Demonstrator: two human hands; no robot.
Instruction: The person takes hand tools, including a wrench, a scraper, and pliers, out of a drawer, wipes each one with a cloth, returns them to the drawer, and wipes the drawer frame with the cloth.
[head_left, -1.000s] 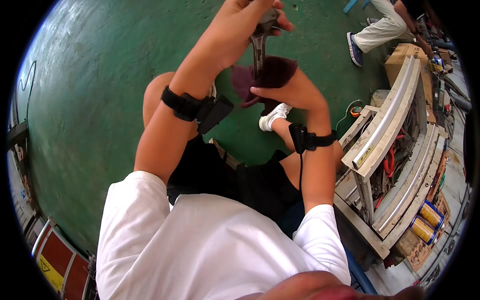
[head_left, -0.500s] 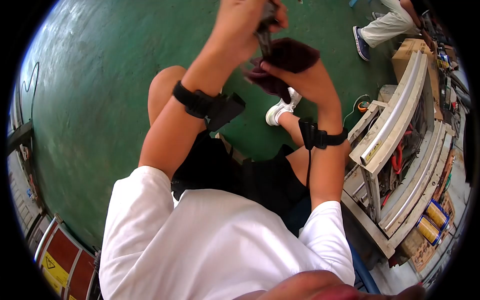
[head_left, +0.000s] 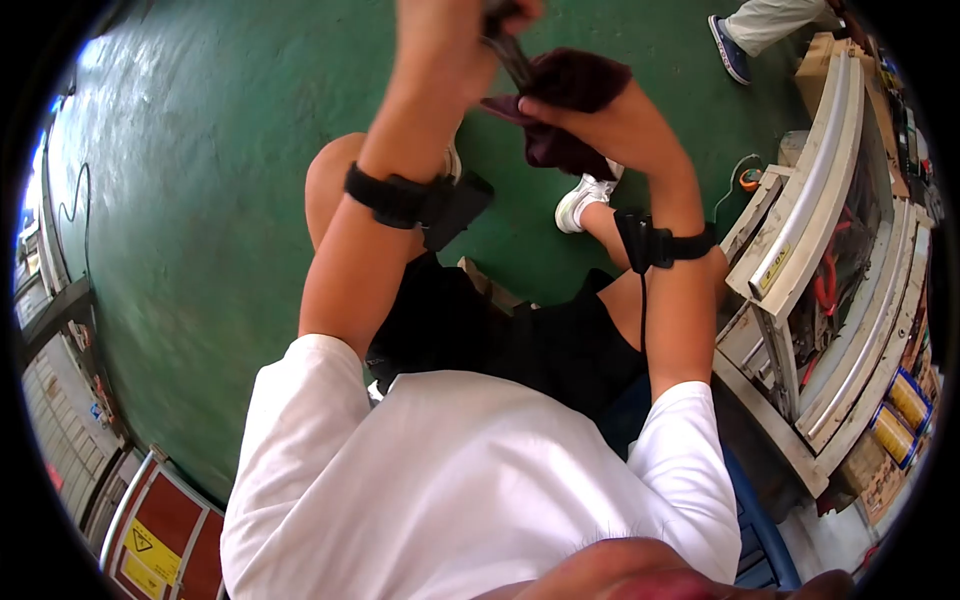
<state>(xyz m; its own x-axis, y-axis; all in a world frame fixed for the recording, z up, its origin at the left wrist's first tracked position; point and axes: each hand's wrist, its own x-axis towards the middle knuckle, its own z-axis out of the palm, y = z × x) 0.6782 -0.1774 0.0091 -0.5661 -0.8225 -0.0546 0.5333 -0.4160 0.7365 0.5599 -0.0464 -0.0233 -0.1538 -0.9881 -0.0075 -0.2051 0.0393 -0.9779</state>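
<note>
maroon cloth [head_left: 580, 82], i see, bunched in the curled right hand [head_left: 597, 128], meets the dark tool [head_left: 513, 62] the left hand [head_left: 447, 48] clasps.

The maroon cloth [head_left: 585, 80] looks soft and matt, the dark hand tool [head_left: 513, 62] smooth metal, the green floor [head_left: 230, 190] glossy, and the box [head_left: 816, 64] matt cardboard.

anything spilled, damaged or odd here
No spill seen; only the pale frame at right looks worn, with dark marks. The tool in the left hand and cloth in the right hand seem normal.
</note>
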